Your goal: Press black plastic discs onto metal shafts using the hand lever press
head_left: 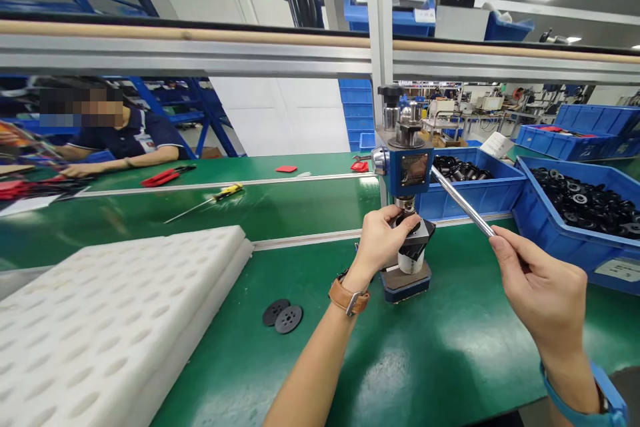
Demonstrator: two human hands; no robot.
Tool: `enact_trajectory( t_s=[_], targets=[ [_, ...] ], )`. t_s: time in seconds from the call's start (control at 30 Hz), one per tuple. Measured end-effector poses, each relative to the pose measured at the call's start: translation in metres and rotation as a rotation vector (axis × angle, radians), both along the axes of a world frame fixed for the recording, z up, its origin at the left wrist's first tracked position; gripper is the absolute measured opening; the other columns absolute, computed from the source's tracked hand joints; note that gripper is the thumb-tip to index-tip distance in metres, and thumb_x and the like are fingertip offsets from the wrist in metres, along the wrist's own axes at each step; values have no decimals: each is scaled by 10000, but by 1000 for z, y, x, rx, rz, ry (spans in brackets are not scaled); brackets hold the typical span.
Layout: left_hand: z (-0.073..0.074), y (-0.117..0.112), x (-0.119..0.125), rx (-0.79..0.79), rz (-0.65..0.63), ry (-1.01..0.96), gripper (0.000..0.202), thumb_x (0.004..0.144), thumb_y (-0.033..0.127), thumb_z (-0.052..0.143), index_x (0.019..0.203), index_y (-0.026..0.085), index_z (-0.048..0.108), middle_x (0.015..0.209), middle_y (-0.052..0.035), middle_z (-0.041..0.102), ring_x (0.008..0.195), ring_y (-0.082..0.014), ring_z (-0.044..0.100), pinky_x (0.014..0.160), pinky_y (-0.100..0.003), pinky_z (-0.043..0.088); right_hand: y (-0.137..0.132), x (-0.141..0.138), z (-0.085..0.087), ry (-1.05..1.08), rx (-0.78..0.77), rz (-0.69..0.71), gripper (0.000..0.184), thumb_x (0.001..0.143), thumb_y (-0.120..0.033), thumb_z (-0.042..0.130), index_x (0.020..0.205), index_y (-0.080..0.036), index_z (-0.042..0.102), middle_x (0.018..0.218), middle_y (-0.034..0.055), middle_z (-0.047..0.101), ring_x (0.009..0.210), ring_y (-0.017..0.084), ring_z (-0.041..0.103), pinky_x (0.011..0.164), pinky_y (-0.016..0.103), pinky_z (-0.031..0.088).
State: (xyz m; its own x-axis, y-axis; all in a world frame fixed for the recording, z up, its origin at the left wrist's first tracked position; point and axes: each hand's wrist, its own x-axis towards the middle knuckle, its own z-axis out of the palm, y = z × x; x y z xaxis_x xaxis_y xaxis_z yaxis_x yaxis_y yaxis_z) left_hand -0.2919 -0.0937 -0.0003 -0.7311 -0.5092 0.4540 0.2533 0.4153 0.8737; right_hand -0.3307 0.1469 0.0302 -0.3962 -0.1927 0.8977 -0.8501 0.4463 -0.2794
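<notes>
A small blue arbor press (410, 172) stands upright on the green bench. My right hand (543, 283) is closed round the end of its metal lever (463, 202), which slopes down to the right. Under the ram, my left hand (383, 237) pinches a small black part (411, 221) on the metal block of the press; the fingers partly cover it, so its exact kind is hidden. Two flat black discs with holes (289, 319) lie overlapping on the bench, left of my left wrist.
A white foam tray with round hollows (120, 307) fills the left side. Blue bins (575, 240) of black parts stand at right, behind the lever. A yellow screwdriver (227, 191) and red-handled pliers (163, 177) lie farther back. A co-worker (135, 140) sits across the bench.
</notes>
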Motion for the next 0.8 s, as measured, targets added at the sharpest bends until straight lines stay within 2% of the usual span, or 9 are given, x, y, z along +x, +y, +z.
enact_trajectory(
  t_s=[0.2,0.3,0.4,0.47,0.53,0.6,0.7,0.73,0.8],
  targets=[
    [2,1,-2,-154,98,20,298,840,403,686,911,125,764,888,-71,696,847,-192,615,777,-292,460,1,-5,2,-4,28,1,227,1015,-308,573,995,-185,763,618,-56,615,454,63,455,477,239,340],
    [10,10,2,-260,214,59,221,818,352,694,817,139,751,944,-80,660,917,-205,592,848,-319,436,10,-2,19,10,48,106,212,1012,-284,567,1042,-161,737,793,-12,678,617,86,585,590,223,436],
    [16,25,18,-268,332,77,163,793,313,704,821,158,747,844,-51,597,875,-197,540,823,-319,406,21,2,50,138,-35,145,184,998,-237,572,1013,-124,717,924,58,664,820,136,632,751,253,503],
    [13,38,38,-80,307,83,210,810,350,697,881,157,732,750,-19,537,750,-161,488,729,-293,390,26,4,70,231,-92,150,200,983,-214,581,1105,-106,698,1038,109,645,923,176,630,802,292,529],
    [3,53,64,247,166,100,335,819,455,708,922,136,695,723,-2,505,648,-120,420,624,-261,356,28,3,85,272,-107,201,377,965,-212,599,1327,-106,609,1256,164,580,1054,220,617,829,329,562],
    [-11,67,92,582,-6,143,460,776,541,761,943,123,664,747,2,500,609,-91,373,548,-233,317,27,3,88,265,-113,269,595,952,-221,617,1518,-161,445,1481,177,423,1214,269,568,882,373,582],
    [-35,90,130,1013,-140,215,480,674,484,876,839,137,588,727,18,468,594,-80,376,503,-215,311,23,13,66,227,-158,299,810,934,-213,640,1627,-250,223,1637,144,195,1362,334,466,1014,489,534],
    [-42,97,141,1116,-153,231,477,656,441,898,790,144,549,709,21,460,592,-83,387,500,-215,319,20,20,52,211,-171,300,834,930,-198,639,1634,-257,196,1641,143,189,1375,348,454,1046,526,504],
    [-56,111,158,1257,-156,243,479,649,365,911,728,150,491,680,20,458,585,-89,401,494,-218,326,16,39,17,159,-135,364,768,931,-157,616,1613,-236,272,1584,146,332,1371,343,461,1080,545,468]
  ],
)
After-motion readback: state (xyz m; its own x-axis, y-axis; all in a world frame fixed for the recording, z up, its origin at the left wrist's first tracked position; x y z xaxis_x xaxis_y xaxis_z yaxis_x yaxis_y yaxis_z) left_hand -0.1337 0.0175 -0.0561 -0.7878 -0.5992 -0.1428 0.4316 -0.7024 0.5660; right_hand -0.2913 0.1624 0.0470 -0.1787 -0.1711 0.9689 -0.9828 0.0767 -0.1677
